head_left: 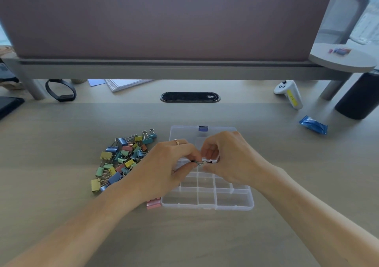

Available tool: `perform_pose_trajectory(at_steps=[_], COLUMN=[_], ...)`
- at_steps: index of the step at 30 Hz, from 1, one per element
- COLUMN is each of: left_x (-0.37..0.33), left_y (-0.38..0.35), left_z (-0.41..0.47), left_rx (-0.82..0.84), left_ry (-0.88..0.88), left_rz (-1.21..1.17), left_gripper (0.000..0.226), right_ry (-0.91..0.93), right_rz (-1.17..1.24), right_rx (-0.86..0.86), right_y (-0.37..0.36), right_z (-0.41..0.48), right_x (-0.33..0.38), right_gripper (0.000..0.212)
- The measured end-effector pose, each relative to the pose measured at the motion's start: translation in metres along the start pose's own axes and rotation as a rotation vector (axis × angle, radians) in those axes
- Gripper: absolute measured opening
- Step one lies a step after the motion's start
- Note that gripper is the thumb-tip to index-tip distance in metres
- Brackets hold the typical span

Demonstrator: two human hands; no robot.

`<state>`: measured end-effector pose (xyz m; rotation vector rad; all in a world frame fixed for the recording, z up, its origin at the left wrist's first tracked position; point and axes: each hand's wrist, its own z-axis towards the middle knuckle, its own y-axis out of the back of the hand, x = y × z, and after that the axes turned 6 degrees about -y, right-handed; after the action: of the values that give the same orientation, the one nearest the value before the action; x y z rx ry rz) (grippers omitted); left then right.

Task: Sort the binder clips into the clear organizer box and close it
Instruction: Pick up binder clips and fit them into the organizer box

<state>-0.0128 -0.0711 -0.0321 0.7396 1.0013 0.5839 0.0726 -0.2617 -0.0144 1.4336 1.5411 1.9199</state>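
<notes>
- Two hands are held together over the far half of the clear organizer box (235, 205), which is set on the counter (61, 215) near its middle.
- A small dark clip (202, 162) with silver handles is pinched between both: the left hand (172, 162) is closed on it with thumb and fingertips from the left, and the right hand (229, 154) is curled round its other end.
- The clip is kept just above the box's gridded compartments; which compartment lies under it cannot be told.
- The box is seen open, with its lid (184, 132) folded back on the far side and a blue latch (203, 128) at the lid's far edge.
- A pile of binder clips (121, 160) in yellow, green, blue and pink is spread just left of the box, partly hidden by the left wrist.
- One pink clip (153, 202) is laid touching the box's near left corner.
- A ring (176, 142) is worn on the left hand.
- Toward the far right of the counter a white controller (289, 93) and a blue packet (313, 125) are placed, well apart from the box.
</notes>
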Motion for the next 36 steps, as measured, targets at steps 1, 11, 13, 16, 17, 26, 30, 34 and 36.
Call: perform_pose_trajectory(at_steps=[1,11,13,16,17,26,30,34,36], left_x=[0.000,0.000,-0.001,-0.004,-0.005,-0.014,-0.014,-0.015,-0.019], left_y=[0.000,0.000,0.000,0.001,0.001,-0.004,-0.005,-0.002,-0.001], left_z=[0.000,-0.001,0.000,0.000,0.000,0.006,0.008,0.011,0.013], left_rx=[0.000,-0.018,-0.024,-0.041,-0.043,-0.005,0.024,0.054,0.095], left_ry=[0.005,0.090,0.114,0.127,0.126,0.062,0.058,0.050,0.038], left_rz=[-0.006,-0.052,-0.060,-0.067,-0.064,-0.018,0.027,0.058,0.105], left_gripper=[0.016,0.015,0.014,0.013,0.013,0.015,0.013,0.012,0.012], right_ry=[-0.001,0.083,0.129,0.185,0.199,0.215,0.219,0.238,0.235], right_rz=[-0.001,0.042,0.053,0.021,-0.013,-0.074,-0.053,-0.067,-0.065], right_rx=[-0.001,-0.111,-0.123,-0.088,-0.079,-0.112,-0.113,-0.124,-0.129], right_y=[0.000,-0.001,-0.006,-0.013,-0.015,-0.022,-0.021,-0.022,-0.022], right_z=[0.000,-0.037,-0.043,-0.048,-0.048,-0.055,-0.056,-0.057,-0.057], right_x=[0.000,-0.017,-0.020,-0.022,-0.024,-0.032,-0.034,-0.033,-0.033], right_gripper=[0.022,0.028,0.021,0.016,0.020,0.038,0.037,0.035,0.033])
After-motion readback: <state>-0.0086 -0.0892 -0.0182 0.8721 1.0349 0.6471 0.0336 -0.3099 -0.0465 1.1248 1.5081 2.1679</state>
